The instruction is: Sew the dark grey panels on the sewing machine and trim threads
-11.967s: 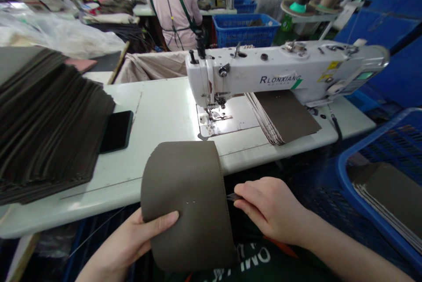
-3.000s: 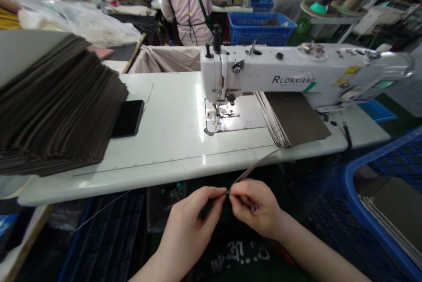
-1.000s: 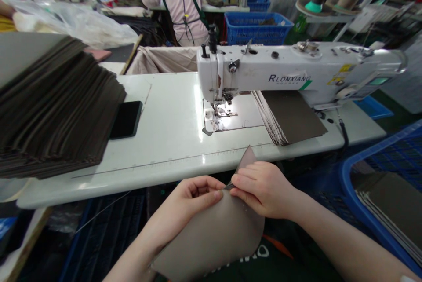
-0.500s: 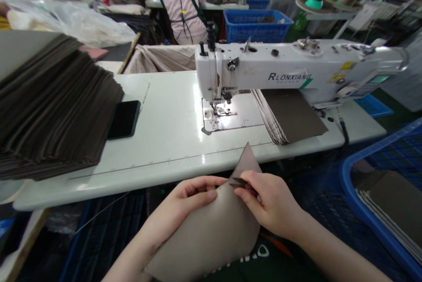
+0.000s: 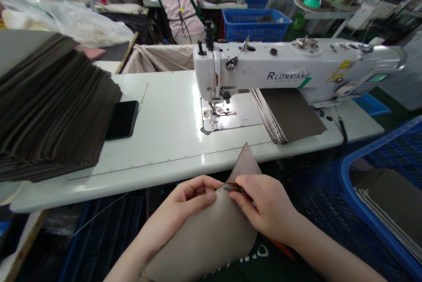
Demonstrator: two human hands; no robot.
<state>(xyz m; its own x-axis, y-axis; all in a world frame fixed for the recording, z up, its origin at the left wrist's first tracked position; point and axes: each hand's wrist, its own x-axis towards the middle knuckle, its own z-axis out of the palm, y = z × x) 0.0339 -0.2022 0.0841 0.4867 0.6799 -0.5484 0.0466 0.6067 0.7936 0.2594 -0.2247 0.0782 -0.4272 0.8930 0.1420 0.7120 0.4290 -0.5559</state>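
A grey-beige fabric panel point(image 5: 204, 233) lies across my lap, its pointed corner rising toward the table edge. My left hand point(image 5: 196, 198) pinches the panel's upper edge between thumb and fingers. In my right hand point(image 5: 263, 203) is a small pair of thread snips point(image 5: 234, 187), its blades at the panel's edge just right of my left fingertips. The blades look closed together; the handles are mostly hidden in my palm. Beyond the hands stands a white sewing machine point(image 5: 257, 68) with its needle area lit.
A tall stack of dark panels point(image 5: 56, 110) and a phone point(image 5: 122, 120) occupy the table's left. More panels point(image 5: 293, 115) lie under the machine arm. A blue basket point(image 5: 346, 176) with panels is at my right. A co-worker point(image 5: 176, 5) stands beyond the table.
The snips have moved slightly left to the panel's edge, and their blades, apart before, have come together. My left hand keeps its pinch. The whole view has shifted a little.
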